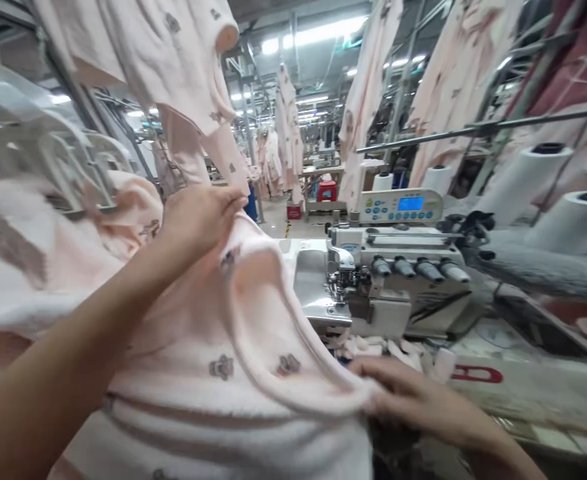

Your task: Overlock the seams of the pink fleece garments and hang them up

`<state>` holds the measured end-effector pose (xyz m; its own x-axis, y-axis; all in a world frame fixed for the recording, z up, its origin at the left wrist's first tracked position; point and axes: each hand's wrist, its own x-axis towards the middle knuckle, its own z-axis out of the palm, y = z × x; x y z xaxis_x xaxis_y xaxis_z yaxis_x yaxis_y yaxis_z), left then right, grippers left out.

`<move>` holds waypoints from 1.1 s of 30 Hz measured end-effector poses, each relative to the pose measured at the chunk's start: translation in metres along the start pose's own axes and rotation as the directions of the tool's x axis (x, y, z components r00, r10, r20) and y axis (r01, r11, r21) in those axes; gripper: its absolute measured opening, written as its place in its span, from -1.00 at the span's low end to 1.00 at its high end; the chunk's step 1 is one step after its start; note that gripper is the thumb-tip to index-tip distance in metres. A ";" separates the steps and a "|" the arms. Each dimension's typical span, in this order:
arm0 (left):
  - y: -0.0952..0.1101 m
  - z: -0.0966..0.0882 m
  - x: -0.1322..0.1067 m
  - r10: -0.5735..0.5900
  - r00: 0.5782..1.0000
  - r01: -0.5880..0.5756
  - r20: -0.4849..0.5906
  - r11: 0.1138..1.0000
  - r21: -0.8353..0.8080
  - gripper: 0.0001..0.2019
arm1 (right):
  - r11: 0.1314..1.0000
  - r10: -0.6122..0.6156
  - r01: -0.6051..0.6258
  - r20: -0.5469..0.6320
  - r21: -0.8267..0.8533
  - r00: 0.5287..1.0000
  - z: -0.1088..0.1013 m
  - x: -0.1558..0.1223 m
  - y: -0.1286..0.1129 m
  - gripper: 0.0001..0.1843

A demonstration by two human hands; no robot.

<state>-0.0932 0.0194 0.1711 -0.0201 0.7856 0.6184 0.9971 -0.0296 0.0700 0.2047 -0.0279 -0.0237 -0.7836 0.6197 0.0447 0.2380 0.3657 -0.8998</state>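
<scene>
A pale pink fleece garment (183,333) with small grey-brown printed figures is stretched between my two hands. My left hand (198,210) pinches its upper edge, near the hanging pieces. At the lower right, my right hand (403,393) grips the other end of the rounded opening, its fingertips partly hidden by cloth and slightly blurred. Between the hands the bound edge of the opening curves in a long loop. Just beyond the garment stands a white overlock sewing machine (398,273) with a lit blue display (410,204).
Matching pink garments (143,53) hang overhead at the left, and more hang at the right. Large thread cones (543,180) stand right of the machine. Fabric scraps (363,347) lie below it, near a red-handled tool (478,373). A red stool (326,191) is farther back.
</scene>
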 end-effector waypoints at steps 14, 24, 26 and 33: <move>0.106 0.157 -0.152 0.259 0.934 -0.177 0.247 0.934 -0.311 -0.83 | 0.920 -0.056 -0.185 -0.582 -0.345 0.811 -0.010 0.050 0.026 -0.79; 0.094 0.161 -0.106 0.288 0.880 -0.133 0.378 0.913 -0.386 -0.94 | 0.918 0.117 -0.343 -0.691 -0.198 0.713 -0.025 0.060 0.017 -0.86; 0.096 0.165 -0.104 0.265 0.888 -0.117 0.375 0.920 -0.373 -0.93 | 0.912 0.095 -0.352 -0.729 -0.209 0.678 -0.024 0.063 0.018 -0.85; 0.100 0.170 -0.104 0.234 0.911 -0.106 0.341 0.929 -0.353 -0.92 | 0.933 0.081 -0.311 -0.734 -0.183 0.674 -0.025 0.061 0.025 -0.85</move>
<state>0.0208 0.0401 -0.0196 0.2398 0.9190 0.3129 0.9030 -0.3295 0.2757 0.1770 0.0367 -0.0322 -0.0880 0.9572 0.2758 0.5704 0.2754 -0.7739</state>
